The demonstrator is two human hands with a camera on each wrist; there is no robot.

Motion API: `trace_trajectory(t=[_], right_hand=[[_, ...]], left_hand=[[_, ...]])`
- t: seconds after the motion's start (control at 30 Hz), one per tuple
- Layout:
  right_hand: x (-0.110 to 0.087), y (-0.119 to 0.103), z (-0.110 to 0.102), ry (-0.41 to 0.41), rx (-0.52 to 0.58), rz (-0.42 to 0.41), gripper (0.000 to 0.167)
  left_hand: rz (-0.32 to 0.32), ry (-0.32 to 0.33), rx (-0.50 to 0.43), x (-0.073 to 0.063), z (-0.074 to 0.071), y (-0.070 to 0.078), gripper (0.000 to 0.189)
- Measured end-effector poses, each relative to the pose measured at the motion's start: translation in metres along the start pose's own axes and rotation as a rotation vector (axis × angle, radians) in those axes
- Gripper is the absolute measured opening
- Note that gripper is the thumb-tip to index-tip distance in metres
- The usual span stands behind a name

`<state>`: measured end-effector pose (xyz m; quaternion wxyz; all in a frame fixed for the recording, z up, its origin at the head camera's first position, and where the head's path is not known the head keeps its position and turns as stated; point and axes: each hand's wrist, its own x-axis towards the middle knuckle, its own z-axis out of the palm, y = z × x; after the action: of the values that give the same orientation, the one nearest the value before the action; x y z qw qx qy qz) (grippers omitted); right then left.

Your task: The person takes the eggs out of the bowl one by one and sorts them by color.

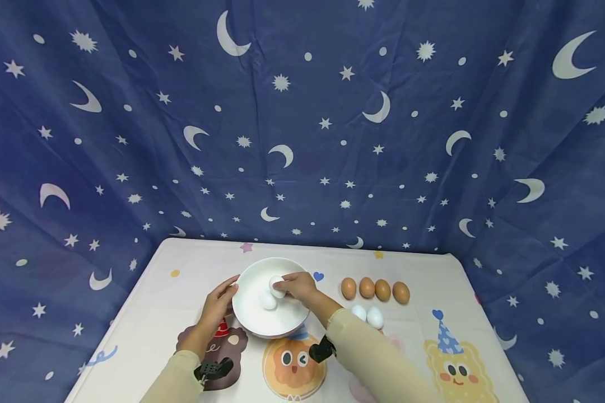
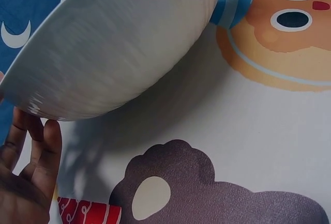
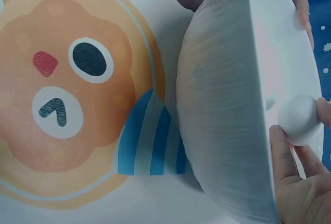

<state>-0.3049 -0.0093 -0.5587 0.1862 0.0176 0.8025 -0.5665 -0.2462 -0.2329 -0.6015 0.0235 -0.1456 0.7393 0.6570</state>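
Observation:
A white bowl (image 1: 262, 324) sits on the table, with my left hand (image 1: 219, 304) at its left rim. In the left wrist view, fingers (image 2: 50, 146) touch the underside of the bowl near the rim. My right hand (image 1: 299, 286) reaches over the bowl's right side and pinches a white egg (image 3: 300, 120) inside it. Another white egg (image 1: 268, 300) lies in the bowl beside the held one, mostly hidden behind the wall in the right wrist view.
A row of several brown eggs (image 1: 367, 287) lies to the right of the bowl. Two white eggs, one (image 1: 375, 318) plainly visible and one partly behind the right sleeve (image 1: 378, 352), lie in front of them. A blue starry curtain (image 1: 302, 140) hangs behind the cartoon-printed tabletop (image 1: 191, 257).

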Motion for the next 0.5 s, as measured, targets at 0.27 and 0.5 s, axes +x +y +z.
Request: trace_trajectory(t=[0.27,0.5], right_hand=[[-0.011,-0.001,-0.014,-0.088,0.096,0.023,0.041],[-0.026,0.002,-0.03,-0.181,0.172,0.043,0.046]], left_hand=[[0.003,0.008,0.012,0.001,0.0,-0.001,0.05],[0.007,0.011,0.02,0.0,0.001,0.0,0.049]])
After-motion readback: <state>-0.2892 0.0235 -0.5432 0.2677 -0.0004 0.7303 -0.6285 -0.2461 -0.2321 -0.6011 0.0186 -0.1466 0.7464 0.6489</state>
